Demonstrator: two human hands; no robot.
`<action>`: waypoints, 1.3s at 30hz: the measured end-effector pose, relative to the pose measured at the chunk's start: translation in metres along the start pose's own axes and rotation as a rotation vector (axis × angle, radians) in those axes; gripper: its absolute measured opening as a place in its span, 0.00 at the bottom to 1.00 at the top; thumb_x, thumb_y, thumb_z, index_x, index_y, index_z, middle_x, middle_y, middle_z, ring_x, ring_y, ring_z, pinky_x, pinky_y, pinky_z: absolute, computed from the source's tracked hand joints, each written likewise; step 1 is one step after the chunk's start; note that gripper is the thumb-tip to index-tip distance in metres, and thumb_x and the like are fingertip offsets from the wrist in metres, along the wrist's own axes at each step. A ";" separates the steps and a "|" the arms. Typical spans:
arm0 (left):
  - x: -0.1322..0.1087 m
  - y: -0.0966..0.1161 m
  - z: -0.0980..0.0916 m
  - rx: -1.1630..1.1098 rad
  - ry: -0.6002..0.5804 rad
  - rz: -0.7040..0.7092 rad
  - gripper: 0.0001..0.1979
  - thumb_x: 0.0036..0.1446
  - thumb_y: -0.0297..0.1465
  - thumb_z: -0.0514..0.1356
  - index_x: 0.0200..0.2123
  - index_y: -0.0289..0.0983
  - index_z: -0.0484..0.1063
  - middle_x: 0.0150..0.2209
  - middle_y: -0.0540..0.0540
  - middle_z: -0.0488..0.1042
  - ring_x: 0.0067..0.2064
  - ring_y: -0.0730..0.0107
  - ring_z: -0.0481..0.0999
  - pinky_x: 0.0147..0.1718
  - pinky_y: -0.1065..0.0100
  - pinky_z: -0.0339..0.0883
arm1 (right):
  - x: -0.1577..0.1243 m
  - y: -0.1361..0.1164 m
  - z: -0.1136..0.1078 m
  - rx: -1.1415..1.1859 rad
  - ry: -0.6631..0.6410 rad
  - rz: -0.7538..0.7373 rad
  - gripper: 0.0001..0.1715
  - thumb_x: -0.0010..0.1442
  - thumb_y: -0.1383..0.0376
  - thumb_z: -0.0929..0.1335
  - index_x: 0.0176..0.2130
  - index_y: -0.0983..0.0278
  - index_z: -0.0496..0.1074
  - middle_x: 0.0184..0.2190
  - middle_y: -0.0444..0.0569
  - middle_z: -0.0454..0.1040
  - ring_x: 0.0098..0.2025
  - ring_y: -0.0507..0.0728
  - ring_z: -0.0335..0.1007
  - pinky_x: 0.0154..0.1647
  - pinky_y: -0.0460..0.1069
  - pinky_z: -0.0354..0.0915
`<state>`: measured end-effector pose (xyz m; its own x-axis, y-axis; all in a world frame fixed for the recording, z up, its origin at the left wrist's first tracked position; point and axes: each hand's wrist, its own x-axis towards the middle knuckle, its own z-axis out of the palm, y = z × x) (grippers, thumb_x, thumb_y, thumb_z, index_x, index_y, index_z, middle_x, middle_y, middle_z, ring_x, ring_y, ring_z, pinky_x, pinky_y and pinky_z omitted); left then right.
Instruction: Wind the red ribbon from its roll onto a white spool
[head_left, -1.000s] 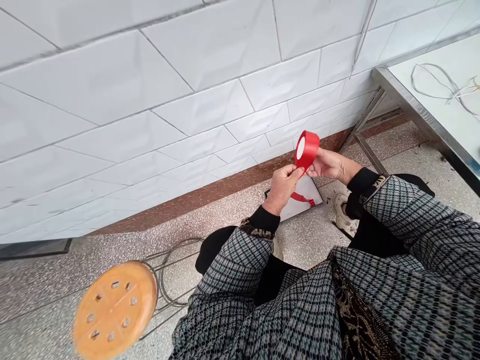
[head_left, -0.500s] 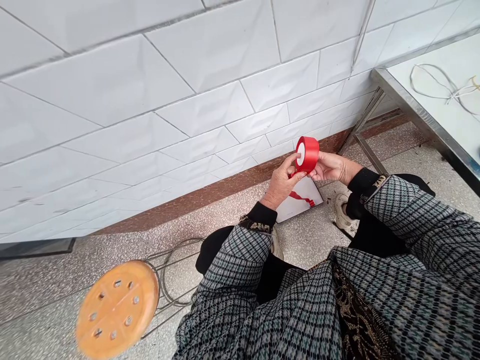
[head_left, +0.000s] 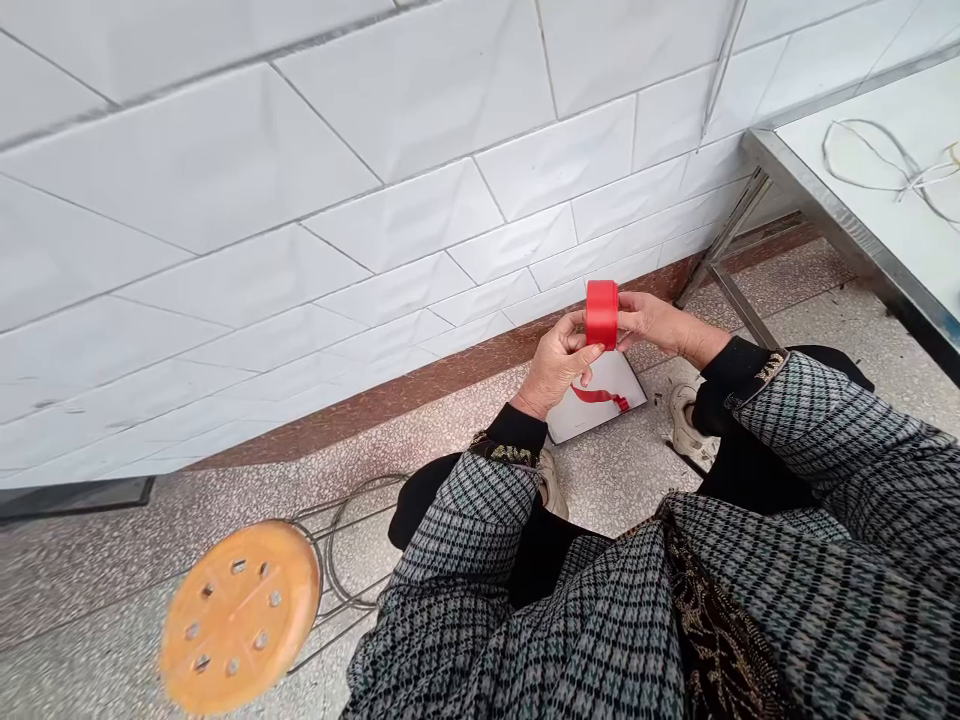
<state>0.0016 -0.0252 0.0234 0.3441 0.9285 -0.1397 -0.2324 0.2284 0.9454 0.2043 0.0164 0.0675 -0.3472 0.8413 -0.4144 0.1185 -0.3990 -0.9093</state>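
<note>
A roll of red ribbon (head_left: 601, 314) is held up between my two hands, its shiny outer band facing me. My left hand (head_left: 555, 366) grips the roll from the left, with the thumb near its lower edge. From the right, the fingers of my right hand (head_left: 651, 322) hold its other side; some fingertips are hidden behind it. Below the hands, a white box or board (head_left: 581, 421) lies on the floor. On its surface rests a loose length of red ribbon (head_left: 596, 396) with a folded end.
An orange round stool (head_left: 240, 615) with a wire frame stands at the lower left. At the right is a metal-edged table (head_left: 832, 205) bearing a looped pale cable (head_left: 874, 186). A white tiled wall (head_left: 412, 220) rises ahead, and my shoes are on the speckled floor.
The roll has turned so its white core no longer shows, and it sits slightly lower and to the left. My right hand's fingers have moved up along its side.
</note>
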 end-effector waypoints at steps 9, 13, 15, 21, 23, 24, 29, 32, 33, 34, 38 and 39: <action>-0.001 -0.005 0.017 0.027 0.279 0.071 0.22 0.58 0.48 0.77 0.42 0.40 0.77 0.24 0.60 0.69 0.17 0.84 0.54 0.16 0.72 0.56 | 0.024 0.007 -0.016 -0.148 0.327 -0.024 0.07 0.61 0.74 0.73 0.40 0.64 0.77 0.31 0.47 0.80 0.27 0.56 0.76 0.25 0.47 0.73; -0.005 -0.001 0.019 0.023 0.291 0.062 0.22 0.60 0.48 0.77 0.47 0.41 0.78 0.22 0.62 0.65 0.17 0.82 0.54 0.16 0.71 0.57 | 0.033 0.013 -0.022 -0.243 0.402 -0.007 0.09 0.58 0.72 0.75 0.38 0.62 0.74 0.29 0.47 0.78 0.27 0.57 0.75 0.27 0.49 0.73; -0.007 0.002 0.019 0.012 0.331 0.025 0.26 0.59 0.48 0.78 0.53 0.41 0.77 0.21 0.64 0.63 0.16 0.81 0.54 0.16 0.72 0.57 | 0.034 0.013 -0.024 -0.296 0.426 -0.024 0.11 0.58 0.71 0.76 0.39 0.61 0.74 0.31 0.47 0.79 0.30 0.59 0.77 0.31 0.50 0.75; -0.009 0.003 0.016 -0.017 0.271 -0.124 0.28 0.60 0.57 0.76 0.35 0.40 0.74 0.16 0.63 0.54 0.17 0.81 0.50 0.16 0.73 0.54 | 0.037 0.013 -0.033 -0.613 0.499 -0.053 0.13 0.59 0.68 0.75 0.45 0.63 0.75 0.42 0.54 0.82 0.48 0.68 0.82 0.50 0.58 0.79; -0.009 0.002 0.017 -0.031 0.302 -0.046 0.30 0.59 0.59 0.76 0.32 0.42 0.69 0.17 0.62 0.55 0.17 0.82 0.50 0.16 0.73 0.54 | 0.038 0.013 -0.034 -0.641 0.493 -0.033 0.14 0.61 0.67 0.75 0.47 0.63 0.75 0.44 0.56 0.83 0.50 0.69 0.82 0.52 0.58 0.78; -0.009 0.002 0.018 -0.040 0.327 0.014 0.31 0.57 0.59 0.77 0.31 0.42 0.68 0.17 0.62 0.56 0.17 0.82 0.50 0.16 0.73 0.54 | 0.038 0.013 -0.034 -0.650 0.492 -0.024 0.14 0.61 0.67 0.75 0.47 0.63 0.75 0.45 0.56 0.83 0.50 0.69 0.82 0.53 0.59 0.78; -0.011 0.004 0.027 -0.062 0.359 0.232 0.33 0.56 0.62 0.77 0.34 0.43 0.68 0.19 0.62 0.59 0.17 0.81 0.52 0.16 0.72 0.54 | 0.037 0.012 -0.028 -0.739 0.492 -0.019 0.14 0.60 0.66 0.76 0.45 0.62 0.75 0.44 0.56 0.83 0.52 0.70 0.82 0.58 0.59 0.75; -0.013 0.008 0.029 -0.084 0.335 0.224 0.33 0.56 0.62 0.76 0.34 0.43 0.67 0.19 0.62 0.57 0.18 0.81 0.52 0.16 0.72 0.54 | 0.037 0.011 -0.026 -0.754 0.499 -0.027 0.13 0.60 0.65 0.76 0.44 0.61 0.74 0.43 0.55 0.83 0.51 0.69 0.81 0.59 0.59 0.75; -0.014 0.009 0.029 -0.097 0.334 0.215 0.33 0.56 0.62 0.76 0.34 0.43 0.66 0.18 0.62 0.56 0.18 0.81 0.52 0.16 0.72 0.54 | 0.037 0.012 -0.026 -0.750 0.501 -0.031 0.13 0.60 0.65 0.76 0.44 0.61 0.74 0.43 0.54 0.83 0.51 0.69 0.81 0.59 0.59 0.75; -0.015 0.010 0.029 -0.110 0.334 0.206 0.33 0.56 0.62 0.76 0.34 0.43 0.66 0.18 0.62 0.56 0.18 0.81 0.51 0.16 0.72 0.54 | 0.038 0.012 -0.026 -0.739 0.504 -0.034 0.12 0.60 0.66 0.75 0.44 0.60 0.73 0.43 0.54 0.83 0.51 0.69 0.81 0.59 0.59 0.75; -0.016 0.009 0.029 -0.110 0.284 0.147 0.33 0.57 0.61 0.76 0.35 0.44 0.65 0.18 0.63 0.56 0.18 0.81 0.51 0.16 0.73 0.54 | 0.038 0.012 -0.022 -0.537 0.496 -0.009 0.10 0.61 0.69 0.75 0.40 0.60 0.71 0.38 0.51 0.81 0.44 0.65 0.81 0.51 0.58 0.78; -0.016 0.008 0.029 -0.099 0.263 0.129 0.32 0.57 0.61 0.76 0.36 0.44 0.65 0.18 0.63 0.56 0.18 0.81 0.51 0.16 0.73 0.54 | 0.036 0.011 -0.020 -0.433 0.485 0.010 0.09 0.62 0.70 0.74 0.40 0.60 0.71 0.36 0.50 0.80 0.40 0.63 0.80 0.47 0.56 0.78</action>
<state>0.0205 -0.0465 0.0419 0.0620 0.9926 -0.1043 -0.3507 0.1195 0.9288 0.2116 0.0498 0.0414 0.1031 0.9481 -0.3009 0.5193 -0.3093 -0.7966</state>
